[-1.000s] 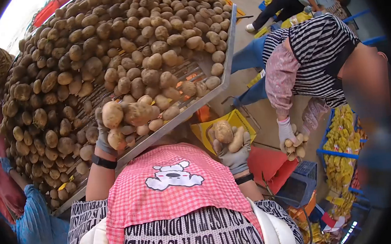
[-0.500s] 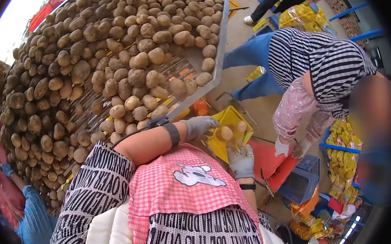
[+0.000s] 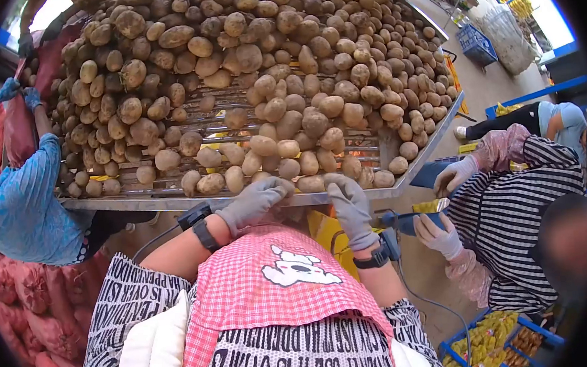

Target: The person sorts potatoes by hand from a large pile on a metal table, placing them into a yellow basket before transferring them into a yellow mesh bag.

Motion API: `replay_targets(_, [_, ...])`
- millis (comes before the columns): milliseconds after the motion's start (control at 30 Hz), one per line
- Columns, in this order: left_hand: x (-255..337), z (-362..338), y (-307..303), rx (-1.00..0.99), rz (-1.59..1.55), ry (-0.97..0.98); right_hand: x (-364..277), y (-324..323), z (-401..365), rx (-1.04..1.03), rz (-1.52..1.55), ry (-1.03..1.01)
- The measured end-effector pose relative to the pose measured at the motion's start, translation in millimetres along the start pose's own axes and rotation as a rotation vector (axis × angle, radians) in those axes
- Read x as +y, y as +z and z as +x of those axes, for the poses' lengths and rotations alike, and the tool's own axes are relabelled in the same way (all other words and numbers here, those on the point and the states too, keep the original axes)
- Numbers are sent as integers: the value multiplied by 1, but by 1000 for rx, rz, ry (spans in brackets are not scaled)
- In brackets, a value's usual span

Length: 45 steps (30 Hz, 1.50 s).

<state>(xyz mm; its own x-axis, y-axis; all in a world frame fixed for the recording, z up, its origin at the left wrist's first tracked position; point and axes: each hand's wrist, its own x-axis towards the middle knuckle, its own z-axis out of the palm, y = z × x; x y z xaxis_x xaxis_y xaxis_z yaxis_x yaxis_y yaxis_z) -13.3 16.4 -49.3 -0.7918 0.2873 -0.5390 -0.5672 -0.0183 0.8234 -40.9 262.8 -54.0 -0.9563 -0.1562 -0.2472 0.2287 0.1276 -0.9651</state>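
Observation:
My left hand (image 3: 259, 201), in a grey glove, is at the near metal rim (image 3: 240, 200) of a slatted sorting table, its fingers curled together. Just to its right, my right hand (image 3: 352, 210), gloved alike, has its fingers bent inward over the same rim. What either hand may hold is hidden. A potato (image 3: 311, 184) lies between the hands at the table's edge, and more potatoes (image 3: 263, 144) are right behind them. Below my right hand, a yellow container (image 3: 326, 235) is partly covered by my arm and apron.
At right, a person in a striped top (image 3: 516, 214) handles a small yellow-and-blue item (image 3: 430, 206). A person in blue (image 3: 22, 201) works at left near red net sacks (image 3: 33, 294). Crates with yellow bags (image 3: 485, 341) stand lower right. A cable (image 3: 448, 302) hangs from my right wrist.
My view has swung left to face the table. Both hands have moved from the yellow container with potatoes up to the table's near rim, and their fingers are now curled.

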Motion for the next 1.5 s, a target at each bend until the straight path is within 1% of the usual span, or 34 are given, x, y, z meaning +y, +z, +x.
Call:
replay_targets(33, [-3,-6,-10,57,-30,44,-7,14,25,-34,-366,-437])
replay_targets(67, [-4,-11,-18,69,-37,52,-22,30,45,-44,-489,-569])
replay_targets(133, [-8,-23,-31,173,-220,3,-31,55,90,-69,-748,-781])
replay_targets(167, [-2,-30,-34,216,-196,-39,-34,65,110,-53,-958,-868])
replay_targets(200, [0,-35,-39,228,-208,-29,-37,73,126,-33,-1168,-956])
replay_targets(233, [0,-42,-46,207,-165,23,-37,79,136,-48,-1170,-972])
replay_targets(267, [-4,-45,-53,188,-113,85,-35,85,146,-131,-1267,-878])
replay_targets(300, [-4,-48,-58,252,8,141,-36,89,155,-224,-1363,-773])
replay_targets(333, [-6,-51,-64,269,-6,147,-37,91,160,-240,-1365,-790])
replay_targets(400, [-12,-59,-78,323,-168,97,-38,90,163,-295,-1457,-829])
replay_targets(467, [-13,-62,-87,378,-171,117,-37,85,165,-344,-1498,-815])
replay_targets(533, [-10,-58,-98,471,-132,231,-40,83,169,-387,-1473,-872])
replay_targets(567, [-10,-52,-114,460,-68,213,-44,86,173,-432,-1501,-774])
replay_targets(600, [-7,-42,-126,471,-73,217,-49,90,173,-439,-1501,-787])
replay_targets(667, [17,-18,-145,652,152,301,-54,95,168,-361,-1503,-617])
replay_targets(700, [28,-1,-160,736,431,403,-53,96,169,-344,-1471,-517])
replay_targets(733, [42,16,-173,810,714,500,-50,96,169,-341,-1471,-524])
replay_targets(800, [89,42,-183,772,941,545,-43,95,168,-232,-1411,-465])
replay_targets(833, [101,61,-191,774,944,551,-39,93,166,-228,-1428,-495])
replay_targets(900, [115,97,-203,841,1296,405,-25,87,164,-183,-1398,-600])
replay_targets(933, [121,106,-199,835,1299,412,-23,84,162,-156,-1373,-673])
replay_targets(967, [125,114,-195,859,1330,272,-24,84,164,-151,-1377,-667])
replay_targets(1000, [128,122,-190,885,1362,131,-22,86,166,-151,-1381,-605])
replay_targets(1033, [129,128,-185,946,1341,103,-24,89,165,-153,-1380,-540])
replay_targets(1067, [131,131,-183,937,1352,104,-27,91,166,-148,-1372,-531])
replay_targets(1133, [135,130,-181,982,1319,64,-44,96,169,-224,-1413,-394])
replay_targets(1167, [133,126,-181,975,1323,61,-42,94,170,-217,-1380,-442])
replay_targets(1200, [133,121,-182,905,1303,57,-44,91,168,-221,-1380,-434])
replay_targets(1267, [133,110,-189,788,1267,63,-49,87,161,-150,-1167,-472])
replay_targets(1300, [109,107,-180,809,1294,87,-56,83,150,-112,-923,-384])
replay_targets(1333, [110,102,-172,751,1263,-36,-53,81,144,-111,-709,-305])
replay_targets(1400, [107,72,-171,589,1311,26,-42,82,133,-50,-248,-278])
replay_targets(1433, [106,66,-176,576,1305,15,-43,80,125,-54,-252,-262])
replay_targets(1500, [109,60,-190,487,1248,57,-44,81,111,-102,324,-137])
